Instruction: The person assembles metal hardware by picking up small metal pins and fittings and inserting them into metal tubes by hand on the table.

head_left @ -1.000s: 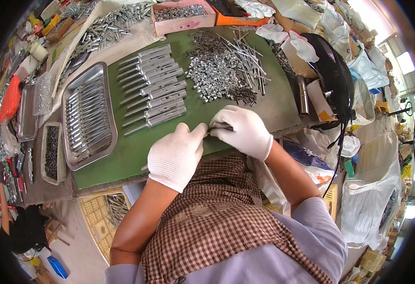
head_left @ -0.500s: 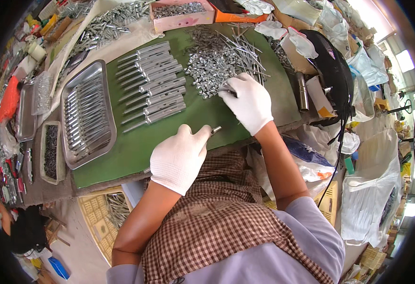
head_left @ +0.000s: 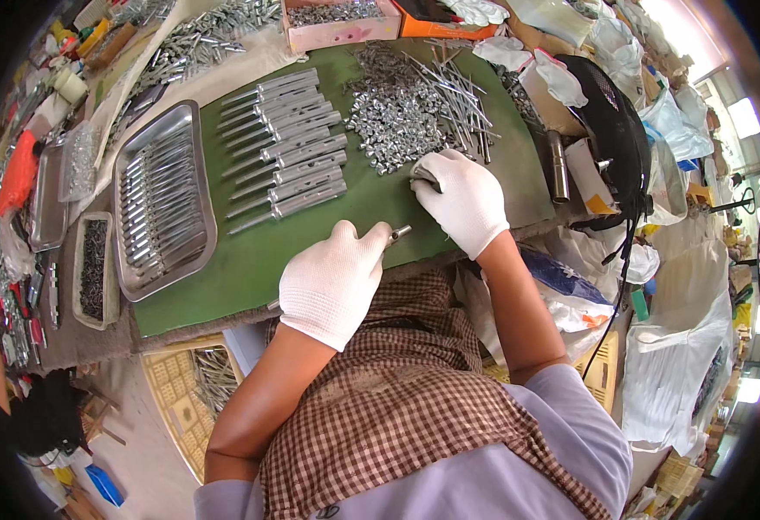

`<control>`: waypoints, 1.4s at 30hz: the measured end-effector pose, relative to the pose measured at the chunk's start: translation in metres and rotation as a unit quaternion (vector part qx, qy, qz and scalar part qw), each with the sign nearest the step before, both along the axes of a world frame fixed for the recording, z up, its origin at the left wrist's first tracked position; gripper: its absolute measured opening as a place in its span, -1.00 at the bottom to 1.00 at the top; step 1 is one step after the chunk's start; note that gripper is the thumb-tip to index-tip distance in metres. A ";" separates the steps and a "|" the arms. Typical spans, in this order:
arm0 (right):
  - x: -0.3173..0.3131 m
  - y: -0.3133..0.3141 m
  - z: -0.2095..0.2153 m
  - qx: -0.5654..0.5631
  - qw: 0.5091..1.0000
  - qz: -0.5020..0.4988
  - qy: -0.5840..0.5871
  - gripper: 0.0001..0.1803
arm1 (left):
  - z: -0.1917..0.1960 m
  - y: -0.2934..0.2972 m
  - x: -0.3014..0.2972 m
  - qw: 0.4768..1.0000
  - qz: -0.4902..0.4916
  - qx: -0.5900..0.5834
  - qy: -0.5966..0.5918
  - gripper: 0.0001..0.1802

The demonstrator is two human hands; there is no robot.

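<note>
The left hand (head_left: 332, 282) grips a thin metal rod (head_left: 398, 232), hard, light and likely slippery, best held mid-shaft, while the right hand (head_left: 464, 201) pinches small metal bits (head_left: 393, 117) on the green worktop (head_left: 250, 260).

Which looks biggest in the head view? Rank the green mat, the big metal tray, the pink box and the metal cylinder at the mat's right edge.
1. Green mat, largest by far.
2. Big metal tray.
3. Pink box, though it sits farther off near the rim, so its rank against the tray is unsure.
4. Metal cylinder, smallest.
</note>
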State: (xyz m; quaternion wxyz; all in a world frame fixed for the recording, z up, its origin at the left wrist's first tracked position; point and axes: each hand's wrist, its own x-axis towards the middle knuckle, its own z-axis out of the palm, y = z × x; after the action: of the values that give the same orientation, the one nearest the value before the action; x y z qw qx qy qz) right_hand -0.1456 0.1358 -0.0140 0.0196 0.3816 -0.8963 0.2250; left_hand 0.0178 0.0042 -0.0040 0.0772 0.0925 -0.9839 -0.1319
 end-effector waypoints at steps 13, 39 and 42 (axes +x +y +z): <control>0.038 0.014 0.006 -0.118 0.978 0.140 -0.100 -0.84 | 0.004 -0.002 0.000 1.000 -0.002 0.015 -0.021 -0.79; 0.038 -0.029 -0.012 -0.602 0.527 0.098 -0.592 -0.38 | 0.007 -0.003 -0.001 0.997 -0.035 -0.023 -0.062 -0.72; 0.044 -0.028 -0.015 -0.575 0.602 0.116 -0.542 -0.34 | 0.010 -0.004 -0.003 0.996 -0.050 -0.035 -0.071 -0.74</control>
State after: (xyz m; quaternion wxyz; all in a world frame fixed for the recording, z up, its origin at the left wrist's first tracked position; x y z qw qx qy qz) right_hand -0.1011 0.1073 -0.0287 -0.2805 0.2010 -0.3769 0.8596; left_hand 0.0151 0.0001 0.0061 0.0035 0.0497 -0.9943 -0.0943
